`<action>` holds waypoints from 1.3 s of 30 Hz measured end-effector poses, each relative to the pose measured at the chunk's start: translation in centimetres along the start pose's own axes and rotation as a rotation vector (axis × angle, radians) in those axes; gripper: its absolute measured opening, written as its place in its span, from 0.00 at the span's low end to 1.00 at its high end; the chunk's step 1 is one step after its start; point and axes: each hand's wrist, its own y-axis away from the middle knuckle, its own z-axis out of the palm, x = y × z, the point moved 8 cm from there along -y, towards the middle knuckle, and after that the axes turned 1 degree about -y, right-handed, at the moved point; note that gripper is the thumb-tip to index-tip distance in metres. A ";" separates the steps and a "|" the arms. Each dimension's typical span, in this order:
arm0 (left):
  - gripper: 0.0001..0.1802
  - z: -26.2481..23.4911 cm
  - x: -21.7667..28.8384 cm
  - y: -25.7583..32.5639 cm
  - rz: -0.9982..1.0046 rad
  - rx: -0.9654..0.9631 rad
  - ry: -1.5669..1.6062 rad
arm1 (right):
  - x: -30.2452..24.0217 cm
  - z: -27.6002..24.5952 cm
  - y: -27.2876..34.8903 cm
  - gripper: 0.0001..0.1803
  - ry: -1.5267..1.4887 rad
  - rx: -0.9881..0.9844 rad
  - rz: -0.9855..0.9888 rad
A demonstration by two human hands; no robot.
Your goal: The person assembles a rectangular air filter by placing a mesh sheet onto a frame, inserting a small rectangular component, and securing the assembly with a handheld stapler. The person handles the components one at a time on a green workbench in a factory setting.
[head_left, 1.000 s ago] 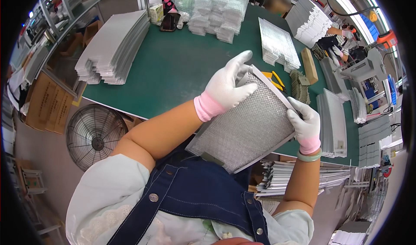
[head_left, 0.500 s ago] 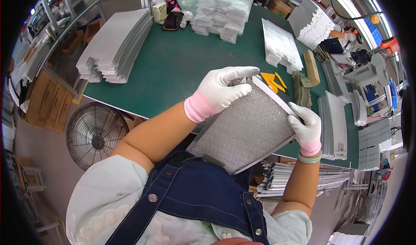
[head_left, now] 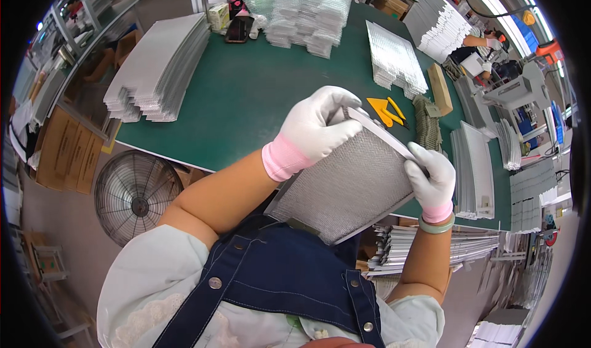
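Observation:
A metal mesh filter panel [head_left: 345,185] with a pale metal frame leans against my apron, its far edge raised over the front of the green table. My left hand [head_left: 317,123], in a white glove with a pink cuff, is closed at the panel's far left corner, thumb and bent index finger pinching there. My right hand [head_left: 433,179], gloved the same way, grips the far right corner with its thumb on top of the frame. Its other fingers are partly hidden by the frame. A small dark tab lies at the panel's near edge, against the apron.
On the green table [head_left: 246,96] are stacked mesh sheets [head_left: 157,65], a mesh pile [head_left: 308,16], a yellow scraper [head_left: 378,110], yellow-handled cutters [head_left: 395,110], a wooden block [head_left: 439,89] and a phone [head_left: 239,29]. A floor fan [head_left: 139,206] stands left. Another person works far right.
My left index finger, stretched out before, is now bent down over the panel's corner. The left hand has turned slightly. My right hand keeps its hold; the view has shifted a little.

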 end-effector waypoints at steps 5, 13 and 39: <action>0.20 0.2 0.2 0.5 0.064 0.015 -0.148 | -5.1 2.1 -3.7 0.19 0.293 0.002 -0.125; 0.38 0.2 2.6 1.8 0.436 -0.004 -0.884 | -3.4 5.0 -3.5 0.19 0.341 -0.015 -0.061; 0.30 9.2 0.7 0.8 0.674 -0.209 -1.241 | 8.7 7.8 7.0 0.29 0.007 0.069 0.133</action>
